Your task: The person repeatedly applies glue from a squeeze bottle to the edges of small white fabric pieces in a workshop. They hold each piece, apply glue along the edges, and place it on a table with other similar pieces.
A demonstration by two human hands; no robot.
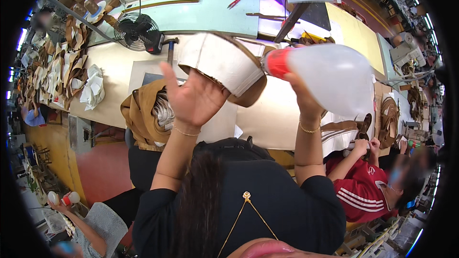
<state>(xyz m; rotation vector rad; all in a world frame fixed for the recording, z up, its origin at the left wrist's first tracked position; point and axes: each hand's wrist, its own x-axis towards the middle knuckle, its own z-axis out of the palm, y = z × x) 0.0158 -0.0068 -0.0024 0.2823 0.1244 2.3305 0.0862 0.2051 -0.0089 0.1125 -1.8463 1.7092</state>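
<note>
Stretching across the scene, a pale bench (267,131) is partly hidden by the work in hand, which is held above it. At its near left, a brown bundle (143,105) is seen, with white material (163,108) showing in its folds. Right of the middle, a translucent white bottle (339,81) is held on its side, its red neck clasped by the right grip (304,96), with the fingers wrapped about it. At the bottle's tip, a curved white piece (220,63) with brown edges is carried on the left grip (197,98): the palm is turned up, the thumb is spread well apart, and the fingers are hidden by the piece, so how firmly it is pressed cannot be told. The tip is held at the piece's brown edge, though whether the two touch cannot be made out. From this, the work is judged to be partway along: the piece appears to have been shaped and its layers joined, while the bottle's part seems unfinished, since neither has been set down; how much of the edge has been dealt with is not shown. Beyond the piece, toward the left, a black fan (137,31) is placed, with a smaller hammer (170,50) lying beside it. Smallest of all, red snips (234,3) are found on the pale green surface (210,21) farther back.
</note>
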